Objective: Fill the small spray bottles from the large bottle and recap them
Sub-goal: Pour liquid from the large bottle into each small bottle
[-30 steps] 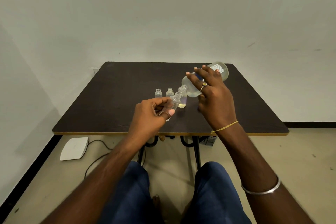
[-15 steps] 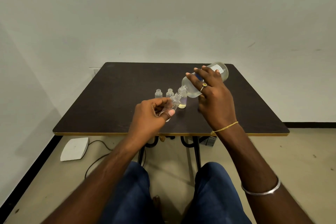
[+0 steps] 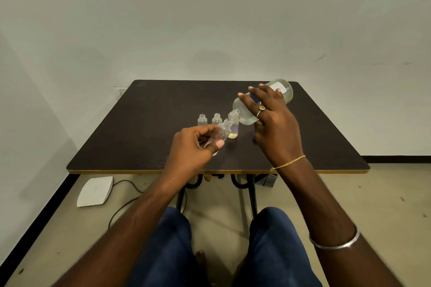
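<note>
Our left hand (image 3: pixel 193 147) pinches a tilted small bottle (image 3: pixel 221 131) above the table (image 3: pixel 151 123). Its mouth meets the neck of the large bottle (image 3: pixel 241 113), which our right hand (image 3: pixel 272 123) grips tipped over. Behind stand an uncapped bottle (image 3: pixel 202 120) and its neighbour (image 3: pixel 217 119). A third bottle (image 3: pixel 233 133), yellowish inside, is half hidden by the held one. We cannot read the white label (image 3: pixel 277 87). A blue bit (image 3: pixel 254 139) under the right hand stays unclear. A white box (image 3: pixel 95 191) lies on the floor.
</note>
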